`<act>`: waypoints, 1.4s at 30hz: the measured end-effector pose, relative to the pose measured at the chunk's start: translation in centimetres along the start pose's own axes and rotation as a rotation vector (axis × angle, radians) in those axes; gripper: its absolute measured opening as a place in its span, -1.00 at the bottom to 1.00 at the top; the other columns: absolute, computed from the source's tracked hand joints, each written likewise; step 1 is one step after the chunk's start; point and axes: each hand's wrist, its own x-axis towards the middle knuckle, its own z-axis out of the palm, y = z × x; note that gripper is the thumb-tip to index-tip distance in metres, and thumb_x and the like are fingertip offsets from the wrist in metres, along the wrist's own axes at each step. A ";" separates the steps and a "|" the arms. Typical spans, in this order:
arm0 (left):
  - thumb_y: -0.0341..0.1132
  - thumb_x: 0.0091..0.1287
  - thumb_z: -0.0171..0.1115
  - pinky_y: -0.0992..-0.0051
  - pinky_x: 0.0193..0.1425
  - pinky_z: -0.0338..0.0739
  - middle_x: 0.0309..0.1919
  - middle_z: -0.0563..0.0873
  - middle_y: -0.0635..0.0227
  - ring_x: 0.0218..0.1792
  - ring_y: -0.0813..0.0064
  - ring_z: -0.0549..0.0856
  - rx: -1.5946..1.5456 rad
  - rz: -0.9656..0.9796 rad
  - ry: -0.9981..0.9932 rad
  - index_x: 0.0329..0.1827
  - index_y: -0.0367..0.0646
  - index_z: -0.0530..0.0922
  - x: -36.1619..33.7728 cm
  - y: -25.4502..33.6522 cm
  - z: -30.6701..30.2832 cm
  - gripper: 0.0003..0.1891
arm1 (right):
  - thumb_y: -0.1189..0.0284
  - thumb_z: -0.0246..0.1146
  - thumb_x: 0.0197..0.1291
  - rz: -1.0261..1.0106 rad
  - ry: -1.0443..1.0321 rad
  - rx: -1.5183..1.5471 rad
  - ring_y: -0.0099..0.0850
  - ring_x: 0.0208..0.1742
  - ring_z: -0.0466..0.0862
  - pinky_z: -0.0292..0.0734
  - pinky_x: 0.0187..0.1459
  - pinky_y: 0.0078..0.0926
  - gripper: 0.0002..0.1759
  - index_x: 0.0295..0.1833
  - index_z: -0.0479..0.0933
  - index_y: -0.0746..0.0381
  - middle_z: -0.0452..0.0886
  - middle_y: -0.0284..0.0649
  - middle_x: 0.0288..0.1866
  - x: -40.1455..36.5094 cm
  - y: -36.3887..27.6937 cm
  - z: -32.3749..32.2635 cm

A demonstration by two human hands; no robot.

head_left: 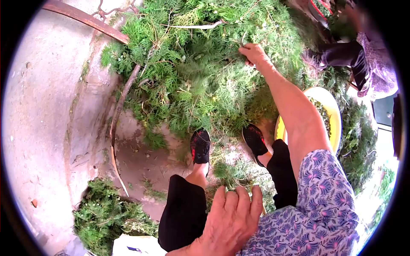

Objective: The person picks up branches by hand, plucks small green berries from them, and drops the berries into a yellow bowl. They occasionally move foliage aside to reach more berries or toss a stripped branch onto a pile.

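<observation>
A big heap of green cut branches (192, 81) with feathery leaves fills the upper middle. My right hand (255, 55) reaches out over it, fingers pinched together at the branches near a thin curved stem; what they grip is too small to make out. Close to my lap is my left hand (234, 209), back up, with its fingers slightly bent and a little apart, and nothing visible in it. Beneath my right forearm sits a yellow basin (334, 106) holding small green pieces, partly hidden by the arm.
A long bare branch (121, 100) lies left of the heap, below a rusty bar (85, 20). Another person (378, 68) sits at the upper right, near a red-rimmed container (318, 12). More greenery (102, 213) and a white object (136, 245) are at the lower left.
</observation>
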 end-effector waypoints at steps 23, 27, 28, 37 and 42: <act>0.13 0.22 0.13 0.22 0.25 0.29 0.16 0.43 0.01 0.15 0.13 0.46 -1.876 -0.264 0.713 0.19 -0.31 0.30 -1.1 -0.6 3.8 -0.31 | 0.50 0.09 0.24 -0.465 0.085 0.812 -0.39 -0.54 0.63 0.61 -0.45 -0.48 -0.84 -0.22 0.41 0.43 0.57 -0.12 -0.49 -41.9 -10.5 -4.4; -0.03 0.29 0.11 0.19 0.25 0.32 0.09 0.51 0.08 0.17 0.18 0.45 -1.968 -0.068 0.876 0.00 -0.20 0.35 -3.4 1.4 2.1 -0.57 | 0.51 0.10 0.24 -0.529 -0.024 0.966 -0.39 -0.49 0.64 0.62 -0.42 -0.46 -0.88 -0.18 0.43 0.35 0.60 -0.14 -0.44 -47.0 -5.1 -3.0; -0.08 0.32 0.07 0.17 0.25 0.34 0.10 0.50 0.10 0.20 0.17 0.43 -1.981 0.006 0.963 -0.12 -0.14 0.34 -4.1 2.0 2.0 -0.68 | 0.51 0.11 0.24 -0.505 -0.050 0.989 -0.39 -0.50 0.64 0.62 -0.43 -0.45 -0.89 -0.17 0.44 0.33 0.60 -0.14 -0.45 -48.2 -4.1 -2.7; -0.34 0.33 0.06 0.20 -0.02 0.58 -0.09 0.59 0.15 -0.13 0.22 0.63 -1.899 0.029 1.075 0.05 -0.29 0.39 -9.3 7.8 0.0 -0.71 | 0.49 0.14 0.23 -0.236 -0.263 0.947 -0.37 -0.55 0.64 0.58 -0.57 -0.50 -0.87 -0.32 0.43 0.35 0.56 -0.18 -0.51 -56.9 -0.5 -2.6; -0.33 0.27 0.16 0.40 -0.31 0.57 -0.17 0.64 0.25 -0.22 0.41 0.64 -1.896 -0.315 1.217 0.00 -0.22 0.45 -10.4 9.4 0.3 -0.72 | 0.40 0.11 0.27 0.036 -0.424 0.992 -0.32 -0.36 0.67 0.60 -0.40 -0.45 -0.80 -0.24 0.43 0.36 0.58 -0.15 -0.35 -59.0 1.2 -3.1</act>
